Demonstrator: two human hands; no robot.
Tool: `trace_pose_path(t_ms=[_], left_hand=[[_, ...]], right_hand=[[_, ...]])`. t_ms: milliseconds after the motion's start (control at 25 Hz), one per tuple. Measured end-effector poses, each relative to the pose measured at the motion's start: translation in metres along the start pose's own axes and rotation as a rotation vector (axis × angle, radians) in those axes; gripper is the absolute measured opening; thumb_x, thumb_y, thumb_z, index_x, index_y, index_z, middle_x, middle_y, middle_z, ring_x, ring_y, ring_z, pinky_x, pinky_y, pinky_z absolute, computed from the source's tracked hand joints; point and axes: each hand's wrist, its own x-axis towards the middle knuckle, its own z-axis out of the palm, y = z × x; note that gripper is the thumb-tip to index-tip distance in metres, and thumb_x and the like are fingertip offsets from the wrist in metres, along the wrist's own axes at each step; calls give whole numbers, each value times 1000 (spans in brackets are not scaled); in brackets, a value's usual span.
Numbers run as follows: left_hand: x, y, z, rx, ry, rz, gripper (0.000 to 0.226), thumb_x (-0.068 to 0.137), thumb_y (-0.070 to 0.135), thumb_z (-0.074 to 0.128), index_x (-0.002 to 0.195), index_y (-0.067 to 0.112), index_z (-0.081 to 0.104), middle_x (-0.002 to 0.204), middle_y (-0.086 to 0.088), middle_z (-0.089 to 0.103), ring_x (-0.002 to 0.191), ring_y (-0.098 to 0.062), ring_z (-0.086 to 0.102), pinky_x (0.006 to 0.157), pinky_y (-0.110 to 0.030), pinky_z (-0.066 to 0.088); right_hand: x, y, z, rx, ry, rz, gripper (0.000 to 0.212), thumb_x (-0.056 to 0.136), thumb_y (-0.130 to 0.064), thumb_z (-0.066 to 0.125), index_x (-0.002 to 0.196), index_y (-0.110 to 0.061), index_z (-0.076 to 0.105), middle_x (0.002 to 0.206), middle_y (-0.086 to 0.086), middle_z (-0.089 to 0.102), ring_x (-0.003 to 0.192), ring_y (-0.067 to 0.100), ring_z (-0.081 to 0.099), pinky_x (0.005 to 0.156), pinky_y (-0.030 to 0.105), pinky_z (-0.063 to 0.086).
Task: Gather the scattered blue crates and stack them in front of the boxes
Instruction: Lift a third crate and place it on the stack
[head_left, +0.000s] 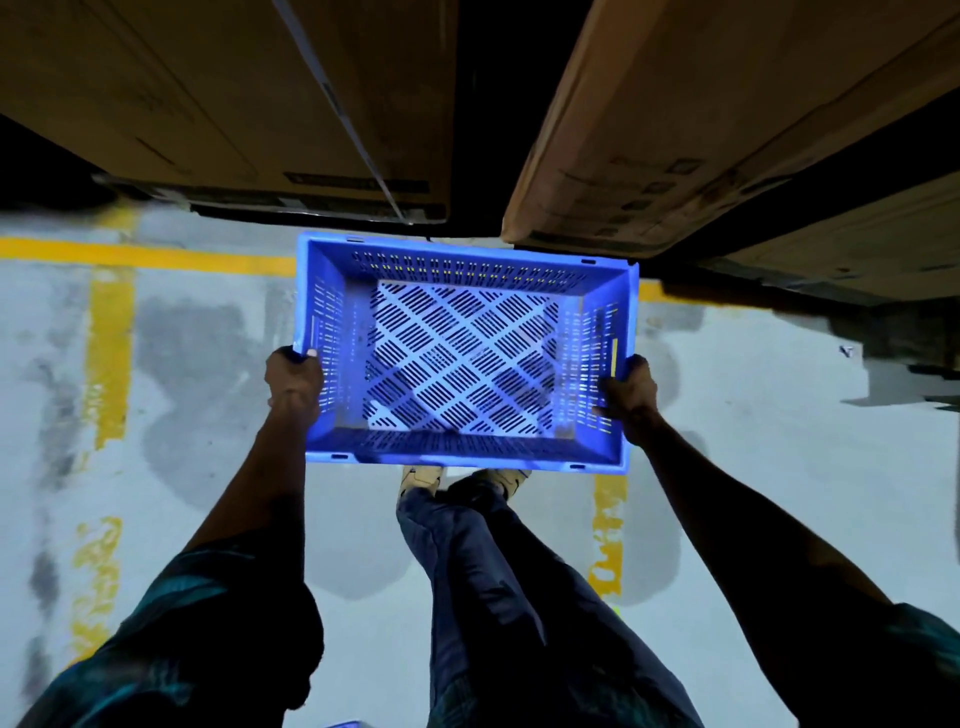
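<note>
Fingers (291, 364) of both hands clamp the blue crate (467, 348) by its side rims.

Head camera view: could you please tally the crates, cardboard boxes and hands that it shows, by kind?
Blue crate: 1, empty
Cardboard boxes: 2, left box, right box
Hands: 2, left hand, right hand, each gripping a short side of the crate
Total: 5

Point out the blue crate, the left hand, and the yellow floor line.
crate (467, 358): head view, slotted bottom.
left hand (293, 382): head view, back of hand.
yellow line (145, 256): head view, stripe left of crate.
</note>
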Motion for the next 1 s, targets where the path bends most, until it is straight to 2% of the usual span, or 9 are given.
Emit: trace_pose_path(t_ms=[80, 160, 320, 480, 560, 640, 800, 880, 1000], left_hand=[[2, 2, 0, 12, -23, 36, 21, 89, 25, 57, 92, 6, 65, 81, -11, 57, 78, -21, 53, 72, -36, 46], [4, -4, -1, 54, -50, 73, 18, 87, 22, 55, 88, 5, 60, 79, -15, 56, 77, -21, 52, 70, -34, 43], [-9, -17, -6, 130, -112, 97, 7, 90, 6, 50, 91, 9, 44, 92, -35, 54, 79, -34, 53, 75, -47, 47], [-20, -15, -8, 101, -176, 104, 19, 88, 10, 55, 100, 11, 39, 90, -21, 56, 86, -32, 56, 81, -47, 48], [-30, -14, -7, 178, -121, 124, 42, 86, 15, 65, 120, 4, 44, 113, -21, 57, 105, -36, 58, 94, -51, 48], [-47, -15, -3, 343, -38, 182, 75, 82, 20, 72, 142, -1, 33, 138, -25, 45, 127, -43, 46, 103, -54, 40], [-89, -29, 5, 588, -33, 302, 95, 79, 30, 72, 152, 3, 17, 158, -21, 20, 144, -44, 23, 109, -58, 27], [-110, -40, 5, 680, -93, 415, 93, 81, 47, 61, 154, 7, 19, 162, -21, 13, 147, -45, 16, 110, -61, 25], [-146, -54, 7, 788, -356, 772, 79, 89, 61, 39, 156, 26, 20, 164, -16, 12, 149, -43, 16, 109, -63, 28]], right_hand=[[-1, -1, -4, 37, -18, -11, 42, 86, -2, 51, 126, -6, 41, 108, 9, 46, 75, 27, 58, 45, 32, 58], [-2, 4, -6, 28, -32, -18, 43, 86, -1, 50, 128, -8, 41, 105, 6, 47, 75, 24, 58, 47, 32, 59], [-10, 16, -9, -2, -51, -71, 44, 85, 1, 48, 127, -13, 44, 107, 8, 49, 79, 27, 58, 47, 32, 59], [-17, 34, -12, 0, -48, -61, 33, 78, -2, 53, 107, -17, 49, 99, 12, 59, 72, 25, 60, 56, 39, 62], [-19, 49, -11, -18, -38, -103, 34, 75, -7, 56, 105, -21, 49, 93, 9, 62, 70, 27, 62, 60, 51, 61], [-27, 61, -7, -39, -28, -151, 39, 70, -12, 57, 107, -23, 48, 86, 7, 64, 67, 29, 62, 60, 56, 58], [-55, 72, -1, -187, 60, -197, 49, 72, -12, 56, 121, -10, 49, 105, 17, 66, 91, 39, 62, 75, 42, 51], [-70, 80, 4, -265, 132, -280, 64, 66, -16, 50, 127, 2, 50, 117, 26, 59, 104, 44, 57, 87, 42, 47], [-95, 99, 22, -448, 144, -376, 65, 66, -17, 51, 128, 2, 51, 123, 28, 52, 110, 47, 50, 97, 40, 38]])
